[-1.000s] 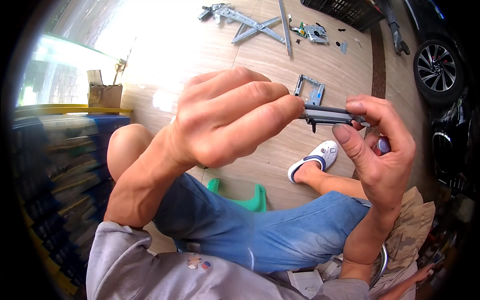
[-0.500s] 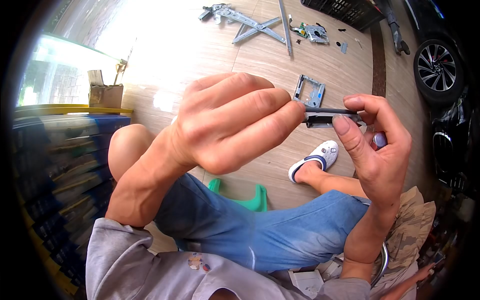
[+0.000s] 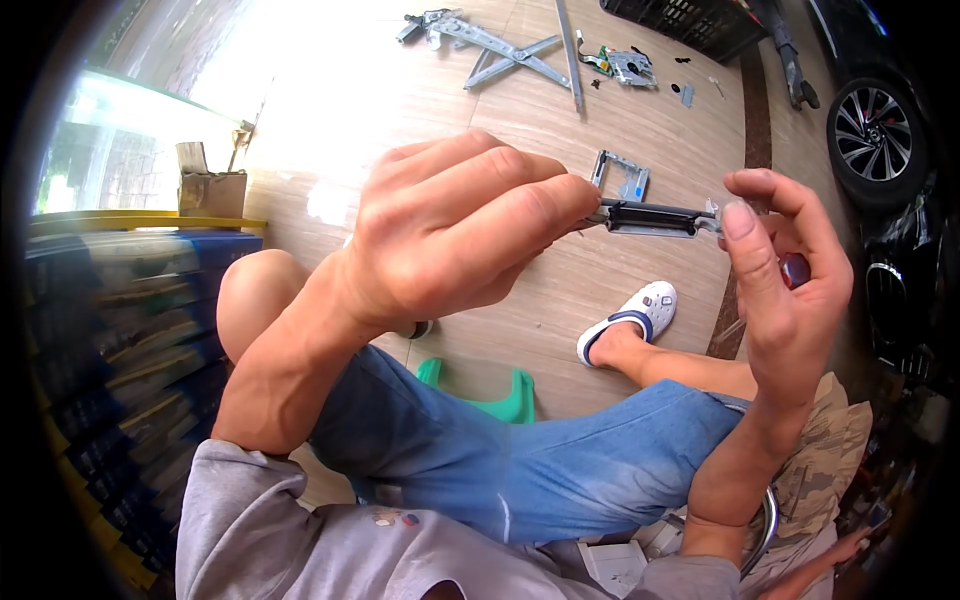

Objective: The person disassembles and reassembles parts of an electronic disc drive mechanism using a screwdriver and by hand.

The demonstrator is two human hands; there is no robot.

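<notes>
My left hand [image 3: 455, 225] is closed, its fingertips pinching one end of a slim black-and-metal part [image 3: 655, 217] held level above the floor. At the part's other end is my right hand [image 3: 790, 250], with thumb and index finger apart beside a small metal tab; whether they touch it I cannot tell. The curled lower fingers of that hand hold a glossy, dark red round-ended object [image 3: 795, 270], mostly hidden in the palm. On the floor just beyond lies a rectangular metal frame [image 3: 630, 180].
A scissor-shaped metal mechanism [image 3: 515, 55] and a disassembled drive-like unit with a green circuit board [image 3: 630, 68] lie farther out. A black crate [image 3: 690, 28] stands behind. A car wheel [image 3: 872, 132] is on the right, stacked boxes [image 3: 140, 300] on the left, a green stool [image 3: 500, 408] below.
My right hand has shifted right and its thumb and index finger have come off the part's middle. The part has tilted, showing more of its black side, still in my left hand.
</notes>
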